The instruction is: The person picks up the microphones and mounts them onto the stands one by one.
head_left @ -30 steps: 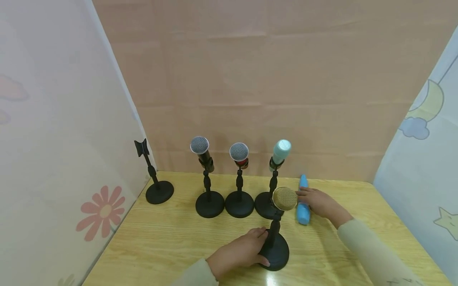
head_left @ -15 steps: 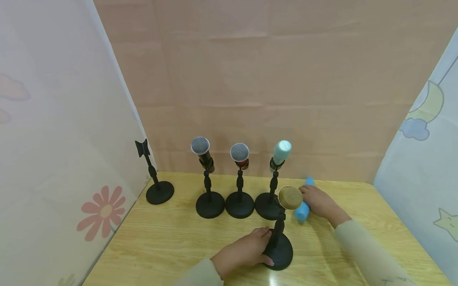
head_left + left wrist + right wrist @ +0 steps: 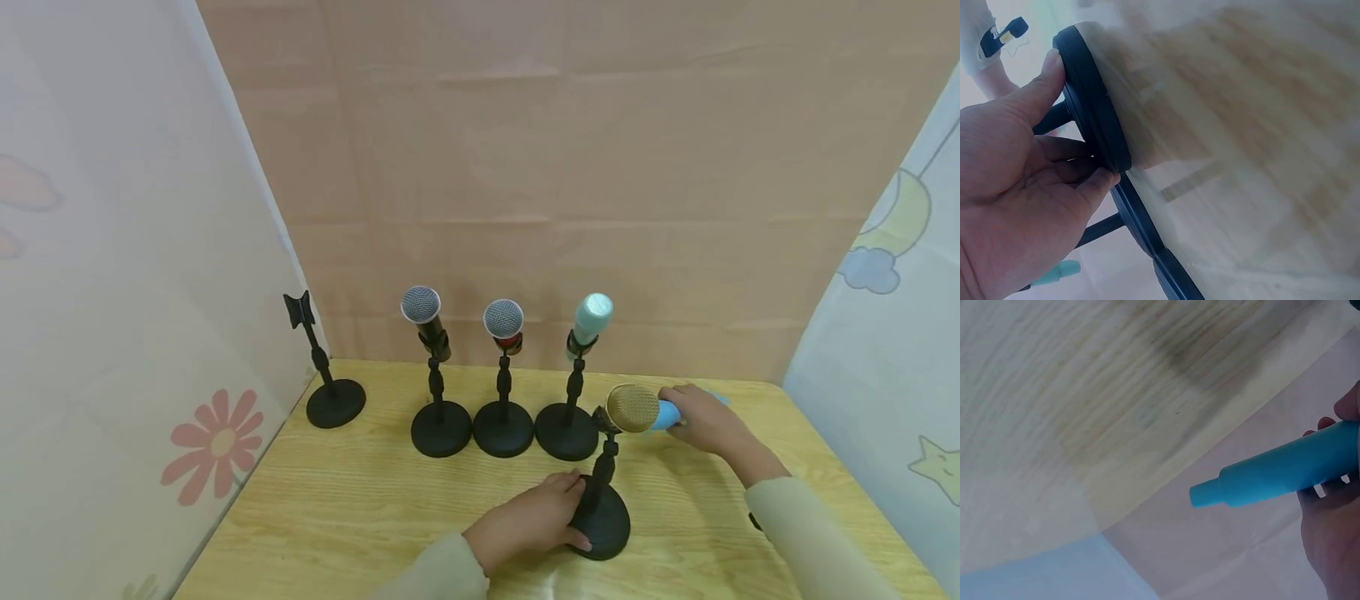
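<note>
My left hand (image 3: 536, 517) grips the round base (image 3: 606, 532) of a black desk stand, thumb on its near side. On this stand is a microphone with a gold mesh head (image 3: 632, 407); its body is mostly hidden behind the head. My right hand (image 3: 705, 421) holds a blue microphone (image 3: 1285, 465) by its body. In the head view, the gold head stands right beside the near end of the blue microphone and overlaps it. The blue microphone's narrower tail end points away from the hand in the right wrist view.
Three black stands in a row hold a silver-headed black microphone (image 3: 422, 307), a silver-headed red microphone (image 3: 503, 320) and a mint-green microphone (image 3: 592, 317). A stand with a bare clip (image 3: 335, 403) is at the far left. Printed cloth and brown paper (image 3: 525, 167) wall in the wooden table (image 3: 360, 517).
My right hand has taken hold of the blue microphone, turned it sideways and carried it right. The left hand has slid the gold microphone's stand to the right.
</note>
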Available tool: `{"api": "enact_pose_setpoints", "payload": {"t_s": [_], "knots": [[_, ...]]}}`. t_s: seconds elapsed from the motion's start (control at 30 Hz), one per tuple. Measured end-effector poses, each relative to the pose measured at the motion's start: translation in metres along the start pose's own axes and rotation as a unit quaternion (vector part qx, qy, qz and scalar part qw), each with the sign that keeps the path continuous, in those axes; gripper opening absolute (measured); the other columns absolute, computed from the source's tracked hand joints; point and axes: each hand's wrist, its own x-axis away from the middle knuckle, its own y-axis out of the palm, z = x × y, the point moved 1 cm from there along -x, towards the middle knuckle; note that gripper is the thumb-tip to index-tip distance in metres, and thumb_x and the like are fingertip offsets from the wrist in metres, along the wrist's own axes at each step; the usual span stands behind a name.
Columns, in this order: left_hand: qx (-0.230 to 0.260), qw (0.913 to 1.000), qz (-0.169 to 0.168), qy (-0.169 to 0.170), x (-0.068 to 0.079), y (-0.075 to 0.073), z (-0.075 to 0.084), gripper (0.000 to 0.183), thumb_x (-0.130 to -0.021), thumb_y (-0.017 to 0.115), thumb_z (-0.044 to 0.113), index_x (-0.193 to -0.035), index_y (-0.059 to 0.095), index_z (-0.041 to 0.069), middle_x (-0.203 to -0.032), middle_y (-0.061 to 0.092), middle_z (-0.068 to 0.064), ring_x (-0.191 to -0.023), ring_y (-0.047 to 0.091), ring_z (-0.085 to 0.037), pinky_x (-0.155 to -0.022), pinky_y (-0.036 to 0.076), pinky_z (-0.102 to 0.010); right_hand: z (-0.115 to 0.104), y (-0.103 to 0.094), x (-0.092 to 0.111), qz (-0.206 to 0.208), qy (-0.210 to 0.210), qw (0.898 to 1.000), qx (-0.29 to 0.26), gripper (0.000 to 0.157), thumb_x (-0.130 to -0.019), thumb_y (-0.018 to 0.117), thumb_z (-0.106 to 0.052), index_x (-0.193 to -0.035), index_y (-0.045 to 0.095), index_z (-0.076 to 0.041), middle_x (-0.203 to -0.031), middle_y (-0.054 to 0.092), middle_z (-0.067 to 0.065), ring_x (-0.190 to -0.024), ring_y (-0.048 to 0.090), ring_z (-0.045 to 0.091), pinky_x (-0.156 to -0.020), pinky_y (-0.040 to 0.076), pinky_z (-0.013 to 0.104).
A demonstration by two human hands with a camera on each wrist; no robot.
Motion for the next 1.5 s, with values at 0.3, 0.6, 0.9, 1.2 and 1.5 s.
{"api": "enact_pose_setpoints", "payload": {"t_s": [0.3,0.6,0.9,1.2,1.5], "knots": [[-0.015,0.9999,-0.003,-0.002,-0.020,0.001,0.008,0.085,-0.092,0.059,0.060,-0.154,0.040,0.005,-0.162,0.035,-0.007,-0.149,0.033,-0.017,-0.116,0.033,-0.024,0.004,-0.024,0.026,0.009,0.132,0.986,-0.096,0.028,-0.088,0.073,-0.007,-0.108,0.054,-0.009,-0.087,0.058,0.004,-0.071,0.048,0.019,-0.062,0.038,0.036],[-0.023,0.9995,-0.014,-0.015,-0.042,0.001,0.015,0.086,-0.092,0.057,0.062,-0.156,0.038,0.008,-0.162,0.033,-0.005,-0.149,0.032,-0.014,-0.114,0.035,-0.021,-0.001,-0.039,0.037,0.038,0.244,0.953,-0.173,0.052,-0.101,0.059,-0.027,-0.136,0.041,0.006,-0.098,0.066,0.027,-0.071,0.064,0.025,-0.057,0.048,0.039],[-0.022,0.9993,-0.017,-0.024,-0.064,-0.003,0.023,0.085,-0.093,0.055,0.062,-0.157,0.036,0.010,-0.163,0.032,-0.002,-0.149,0.031,-0.013,-0.114,0.034,-0.019,-0.018,-0.057,0.043,0.107,0.337,0.901,-0.250,0.041,-0.102,0.054,-0.039,-0.114,0.042,-0.002,-0.077,0.063,0.011,-0.071,0.062,0.027,-0.060,0.044,0.038],[-0.031,0.9987,-0.012,-0.039,-0.088,-0.004,0.027,0.086,-0.092,0.056,0.063,-0.157,0.037,0.010,-0.161,0.034,-0.001,-0.147,0.034,-0.013,-0.113,0.035,-0.019,-0.031,-0.064,0.055,0.185,0.335,0.869,-0.314,0.022,-0.103,0.056,-0.032,-0.103,0.046,-0.012,-0.065,0.062,0.000,-0.063,0.062,0.019,-0.059,0.046,0.033],[-0.029,0.9974,-0.027,-0.061,-0.107,-0.006,0.027,0.087,-0.093,0.054,0.064,-0.159,0.032,0.012,-0.164,0.028,0.002,-0.150,0.028,-0.011,-0.114,0.033,-0.019,-0.050,-0.064,0.062,0.230,0.303,0.863,-0.333,0.017,-0.102,0.060,-0.024,-0.101,0.048,-0.012,-0.064,0.062,-0.001,-0.060,0.062,0.017,-0.061,0.046,0.030]]}}
